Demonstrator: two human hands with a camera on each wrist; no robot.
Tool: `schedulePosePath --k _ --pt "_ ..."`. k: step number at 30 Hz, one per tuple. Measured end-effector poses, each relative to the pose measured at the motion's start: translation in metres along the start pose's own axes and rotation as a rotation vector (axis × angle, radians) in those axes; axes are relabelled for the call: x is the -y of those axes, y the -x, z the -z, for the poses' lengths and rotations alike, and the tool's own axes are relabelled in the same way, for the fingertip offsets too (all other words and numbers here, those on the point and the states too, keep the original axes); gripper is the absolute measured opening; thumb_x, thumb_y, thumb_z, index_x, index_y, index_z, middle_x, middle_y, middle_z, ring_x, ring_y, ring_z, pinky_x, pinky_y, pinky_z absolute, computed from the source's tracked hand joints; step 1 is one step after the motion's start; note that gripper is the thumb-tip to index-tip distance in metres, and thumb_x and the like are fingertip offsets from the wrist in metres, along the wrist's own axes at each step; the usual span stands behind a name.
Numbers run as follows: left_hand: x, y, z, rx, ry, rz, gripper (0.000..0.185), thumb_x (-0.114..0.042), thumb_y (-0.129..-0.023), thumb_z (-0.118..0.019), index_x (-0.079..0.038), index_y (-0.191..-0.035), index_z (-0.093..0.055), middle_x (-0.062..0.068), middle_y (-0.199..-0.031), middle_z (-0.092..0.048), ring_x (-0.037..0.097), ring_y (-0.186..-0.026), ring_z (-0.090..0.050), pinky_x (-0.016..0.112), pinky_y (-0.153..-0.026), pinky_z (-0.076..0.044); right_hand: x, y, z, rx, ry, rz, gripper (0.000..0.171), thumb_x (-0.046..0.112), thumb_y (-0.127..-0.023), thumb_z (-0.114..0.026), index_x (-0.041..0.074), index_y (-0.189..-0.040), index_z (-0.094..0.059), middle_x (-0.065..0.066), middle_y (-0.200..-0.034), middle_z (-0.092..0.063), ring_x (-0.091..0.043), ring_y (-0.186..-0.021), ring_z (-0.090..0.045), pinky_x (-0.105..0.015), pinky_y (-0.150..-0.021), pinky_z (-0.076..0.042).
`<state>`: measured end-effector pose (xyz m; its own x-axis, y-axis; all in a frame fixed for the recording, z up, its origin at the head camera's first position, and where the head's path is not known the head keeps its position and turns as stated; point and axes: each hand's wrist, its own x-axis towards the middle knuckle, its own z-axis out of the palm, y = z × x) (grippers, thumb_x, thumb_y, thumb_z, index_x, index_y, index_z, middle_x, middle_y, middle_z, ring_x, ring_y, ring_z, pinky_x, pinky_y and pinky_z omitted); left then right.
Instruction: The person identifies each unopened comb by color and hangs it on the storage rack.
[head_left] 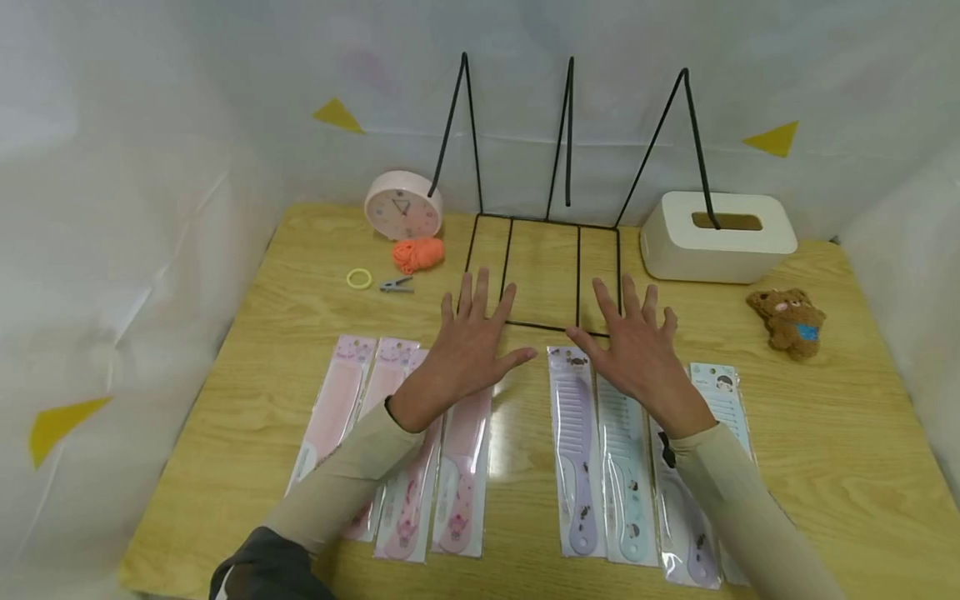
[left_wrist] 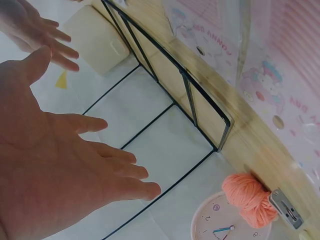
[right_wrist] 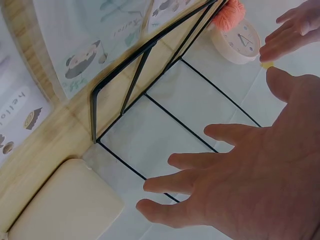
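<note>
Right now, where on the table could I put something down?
Bare wood lies between the pink combs and leftmost purple comb, and in front of the brown bear. It's crowded back left: clock, yarn, clip and ring.

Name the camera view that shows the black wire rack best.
Head: the black wire rack fits wholly in frame, three bent uprights visible to their tips, though its base's front is partly covered. Left and right wrist views show the base larger but cropped, and only lower stretches of the uprights, no tips.
</note>
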<state>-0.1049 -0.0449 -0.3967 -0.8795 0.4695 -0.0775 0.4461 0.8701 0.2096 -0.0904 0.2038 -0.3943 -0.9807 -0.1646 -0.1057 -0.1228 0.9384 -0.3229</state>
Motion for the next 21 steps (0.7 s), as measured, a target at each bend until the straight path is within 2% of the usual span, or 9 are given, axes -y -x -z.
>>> schedulePosePath --k 7,11,15,18,21 --pt "0.0 -0.002 -0.001 0.039 -0.016 0.004 0.092 -0.07 -0.095 -0.043 -0.014 -0.161 -0.015 0.026 -0.164 0.007 0.043 -0.151 0.007 0.065 -0.119 -0.01 -0.004 0.001 -0.001 0.005 0.003 0.004 0.083 0.063 -0.101 -0.038 0.011 -0.161 -0.015 -0.03 -0.163 -0.008 -0.059 -0.145 -0.002 -0.077 -0.11 -0.004" --pt "0.006 -0.009 -0.003 0.084 0.034 0.001 0.091 -0.068 -0.096 -0.044 -0.013 -0.162 -0.013 0.027 -0.164 0.006 0.044 -0.151 0.005 0.064 -0.119 -0.009 -0.009 0.004 0.003 0.004 0.017 0.003 0.079 0.057 -0.103 -0.04 0.006 -0.16 -0.018 -0.032 -0.161 -0.012 -0.058 -0.145 -0.009 -0.076 -0.109 -0.01" --pt "0.026 -0.025 -0.003 0.119 0.131 -0.013 0.087 -0.061 -0.098 -0.05 -0.01 -0.161 -0.016 0.028 -0.164 0.001 0.045 -0.151 0.0 0.063 -0.12 -0.01 -0.021 0.009 0.009 -0.022 -0.01 0.005 0.076 0.051 -0.104 -0.045 0.0 -0.157 -0.025 -0.033 -0.157 -0.023 -0.055 -0.14 -0.026 -0.076 -0.106 -0.021" --pt "0.045 -0.037 -0.003 0.159 0.192 -0.038 0.089 -0.057 -0.098 -0.054 -0.008 -0.161 -0.015 0.027 -0.164 0.001 0.044 -0.151 0.0 0.061 -0.121 -0.009 -0.035 0.019 0.014 -0.019 -0.075 -0.013 0.07 0.045 -0.103 -0.051 -0.003 -0.152 -0.034 -0.033 -0.152 -0.035 -0.054 -0.133 -0.038 -0.074 -0.102 -0.03" --pt "0.065 -0.044 -0.004 0.198 0.224 -0.059 0.093 -0.055 -0.097 -0.057 -0.008 -0.161 -0.01 0.023 -0.165 0.004 0.039 -0.152 0.003 0.057 -0.122 -0.006 -0.05 0.033 0.017 0.003 -0.144 -0.035 0.062 0.038 -0.103 -0.055 -0.005 -0.145 -0.044 -0.031 -0.14 -0.05 -0.051 -0.119 -0.054 -0.068 -0.091 -0.045"
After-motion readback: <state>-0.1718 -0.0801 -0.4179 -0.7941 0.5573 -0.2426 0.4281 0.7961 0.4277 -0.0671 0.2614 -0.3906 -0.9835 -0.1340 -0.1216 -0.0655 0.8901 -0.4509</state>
